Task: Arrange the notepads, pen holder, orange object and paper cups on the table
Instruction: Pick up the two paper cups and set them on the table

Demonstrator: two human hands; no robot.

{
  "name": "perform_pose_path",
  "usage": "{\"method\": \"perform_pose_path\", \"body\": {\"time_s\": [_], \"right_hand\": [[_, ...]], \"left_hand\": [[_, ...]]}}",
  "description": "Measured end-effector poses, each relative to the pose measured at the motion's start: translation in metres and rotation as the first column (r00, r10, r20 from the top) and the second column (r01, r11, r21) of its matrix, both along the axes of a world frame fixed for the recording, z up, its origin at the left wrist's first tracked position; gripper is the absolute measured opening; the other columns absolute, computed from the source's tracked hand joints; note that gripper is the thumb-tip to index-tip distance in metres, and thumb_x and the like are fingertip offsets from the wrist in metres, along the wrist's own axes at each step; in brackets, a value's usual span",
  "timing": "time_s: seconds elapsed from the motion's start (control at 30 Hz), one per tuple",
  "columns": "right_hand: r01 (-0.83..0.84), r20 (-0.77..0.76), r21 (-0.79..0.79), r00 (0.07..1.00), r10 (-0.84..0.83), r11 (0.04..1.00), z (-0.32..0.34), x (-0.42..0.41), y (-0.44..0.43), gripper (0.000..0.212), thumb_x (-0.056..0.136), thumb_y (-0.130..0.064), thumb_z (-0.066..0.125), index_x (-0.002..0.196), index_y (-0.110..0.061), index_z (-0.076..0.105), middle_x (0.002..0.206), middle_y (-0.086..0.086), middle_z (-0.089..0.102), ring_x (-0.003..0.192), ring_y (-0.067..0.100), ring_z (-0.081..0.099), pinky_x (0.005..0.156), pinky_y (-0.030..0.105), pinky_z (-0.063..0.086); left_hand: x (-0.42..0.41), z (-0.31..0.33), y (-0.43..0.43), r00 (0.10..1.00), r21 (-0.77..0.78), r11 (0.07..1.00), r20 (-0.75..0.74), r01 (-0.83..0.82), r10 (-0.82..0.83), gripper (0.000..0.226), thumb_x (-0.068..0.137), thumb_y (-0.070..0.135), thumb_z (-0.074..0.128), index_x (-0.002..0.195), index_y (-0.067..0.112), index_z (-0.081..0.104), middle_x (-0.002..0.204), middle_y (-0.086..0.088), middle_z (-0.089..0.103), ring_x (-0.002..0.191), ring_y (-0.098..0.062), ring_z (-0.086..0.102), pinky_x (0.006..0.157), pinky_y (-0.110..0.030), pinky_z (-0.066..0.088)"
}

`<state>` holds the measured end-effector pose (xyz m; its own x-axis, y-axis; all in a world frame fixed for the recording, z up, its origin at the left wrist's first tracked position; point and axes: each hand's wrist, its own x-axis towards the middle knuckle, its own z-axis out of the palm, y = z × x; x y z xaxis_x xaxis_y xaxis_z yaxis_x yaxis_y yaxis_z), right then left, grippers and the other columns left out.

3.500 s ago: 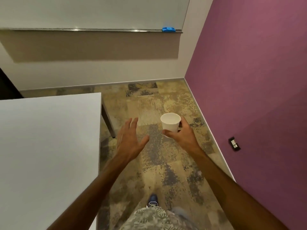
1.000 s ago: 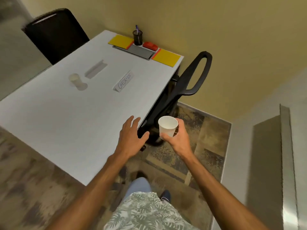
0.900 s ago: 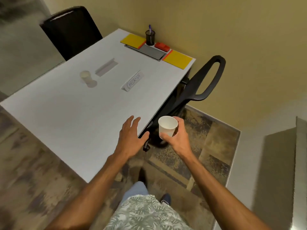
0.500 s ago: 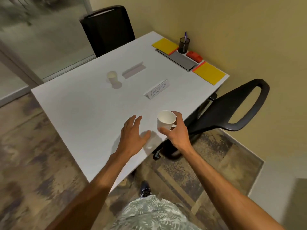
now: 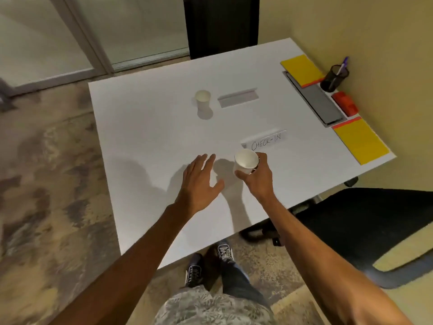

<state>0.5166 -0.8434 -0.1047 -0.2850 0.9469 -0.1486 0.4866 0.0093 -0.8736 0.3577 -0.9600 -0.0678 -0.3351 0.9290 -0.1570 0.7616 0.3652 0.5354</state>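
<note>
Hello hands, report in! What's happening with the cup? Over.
Right hand holding paper cup above table. Left hand open, empty. Nothing blocking.

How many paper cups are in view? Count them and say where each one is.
2. One cup stands on the table, left of the blank folded card. The other cup is held in the right hand, near the CHECK-IN card. None seems hidden.

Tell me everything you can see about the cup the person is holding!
The paper cup is small, white and plain, and looks empty inside. It stands nearly upright, open end up, tipped a little toward the camera. The right hand wraps its side, thumb in front and fingers behind. It is over the white table, just before the CHECK-IN sign. Whether its base touches the table is hidden.
</note>
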Motion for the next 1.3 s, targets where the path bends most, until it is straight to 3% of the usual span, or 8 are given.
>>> {"method": "perform_pose_path", "body": {"time_s": [0.1, 0.2, 0.4, 0.6, 0.83, 0.97, 1.1, 1.3], "right_hand": [[-0.078, 0.052, -0.008, 0.996, 0.078, 0.997, -0.021, -0.014, 0.035, 0.073, 0.072, -0.020, 0.086, 0.129, -0.014, 0.042, 0.112, -0.002, 0.059, 0.099, 0.019, 0.057, 0.080, 0.029, 0.047], [-0.133, 0.071, 0.032, 0.989, 0.130, 0.991, -0.048, -0.027, 0.063, 0.072, 0.070, -0.018, 0.087, 0.128, -0.014, 0.045, 0.113, -0.002, 0.061, 0.099, 0.019, 0.059, 0.080, 0.030, 0.050], [-0.237, 0.137, 0.060, 0.964, 0.227, 0.970, -0.089, -0.055, 0.104, 0.065, 0.071, -0.016, 0.084, 0.123, -0.010, 0.045, 0.114, 0.004, 0.061, 0.094, 0.015, 0.056, 0.073, 0.021, 0.045], [-0.244, 0.149, 0.016, 0.960, 0.239, 0.970, -0.115, -0.063, 0.118, 0.062, 0.070, -0.020, 0.080, 0.120, -0.014, 0.044, 0.115, 0.007, 0.060, 0.098, 0.023, 0.060, 0.077, 0.031, 0.049], [-0.238, 0.130, -0.015, 0.962, 0.238, 0.971, -0.123, -0.067, 0.124, 0.064, 0.071, -0.017, 0.080, 0.122, -0.015, 0.043, 0.117, 0.008, 0.057, 0.100, 0.022, 0.058, 0.076, 0.024, 0.047], [-0.241, 0.141, -0.022, 0.960, 0.242, 0.970, -0.124, -0.068, 0.125, 0.064, 0.071, -0.015, 0.079, 0.124, -0.017, 0.042, 0.119, 0.006, 0.056, 0.100, 0.021, 0.057, 0.067, 0.007, 0.038], [-0.251, 0.144, -0.029, 0.957, 0.252, 0.968, -0.125, -0.068, 0.124, 0.070, 0.071, -0.013, 0.078, 0.129, -0.022, 0.040, 0.122, 0.004, 0.053, 0.106, 0.020, 0.056, 0.084, 0.027, 0.048], [-0.283, 0.170, 0.026, 0.946, 0.275, 0.959, -0.120, -0.053, 0.110, 0.093, 0.073, -0.014, 0.079, 0.148, -0.007, 0.025, 0.136, 0.016, 0.043, 0.112, 0.015, 0.045, 0.093, 0.023, 0.042]], "left_hand": [[-0.001, -0.009, 0.017, 0.997, 0.051, 0.996, -0.007, -0.079, 0.079, 0.076, 0.091, 0.050, 0.060, 0.154, 0.018, 0.030, 0.159, -0.007, 0.031, 0.148, -0.025, 0.025, 0.119, -0.043, 0.027], [-0.001, -0.019, 0.033, 0.988, 0.013, 0.988, 0.026, -0.152, 0.151, 0.075, 0.092, 0.048, 0.060, 0.154, 0.019, 0.028, 0.160, -0.006, 0.027, 0.149, -0.024, 0.022, 0.120, -0.044, 0.026], [-0.002, -0.047, 0.042, 0.978, 0.018, 0.978, -0.008, -0.209, 0.209, 0.073, 0.087, 0.046, 0.066, 0.147, 0.012, 0.042, 0.151, -0.012, 0.044, 0.141, -0.028, 0.039, 0.112, -0.048, 0.039], [-0.007, -0.054, 0.045, 0.969, -0.030, 0.968, 0.000, -0.248, 0.249, 0.073, 0.089, 0.048, 0.061, 0.150, 0.016, 0.035, 0.156, -0.009, 0.035, 0.145, -0.026, 0.031, 0.117, -0.047, 0.031], [-0.006, -0.057, 0.053, 0.961, -0.071, 0.958, -0.006, -0.277, 0.278, 0.072, 0.092, 0.048, 0.057, 0.153, 0.020, 0.031, 0.160, -0.006, 0.029, 0.148, -0.024, 0.024, 0.119, -0.042, 0.025], [-0.005, -0.058, 0.053, 0.959, -0.077, 0.956, -0.019, -0.285, 0.284, 0.073, 0.093, 0.049, 0.055, 0.154, 0.020, 0.026, 0.163, -0.006, 0.020, 0.149, -0.025, 0.022, 0.119, -0.042, 0.022], [-0.005, -0.059, 0.052, 0.957, -0.091, 0.953, -0.020, -0.290, 0.290, 0.074, 0.094, 0.050, 0.054, 0.155, 0.021, 0.024, 0.164, -0.006, 0.016, 0.148, -0.026, 0.023, 0.118, -0.042, 0.022], [-0.005, -0.059, 0.048, 0.953, -0.119, 0.946, -0.011, -0.300, 0.301, 0.075, 0.094, 0.050, 0.055, 0.155, 0.022, 0.022, 0.164, -0.006, 0.013, 0.149, -0.027, 0.020, 0.118, -0.042, 0.021]]}}
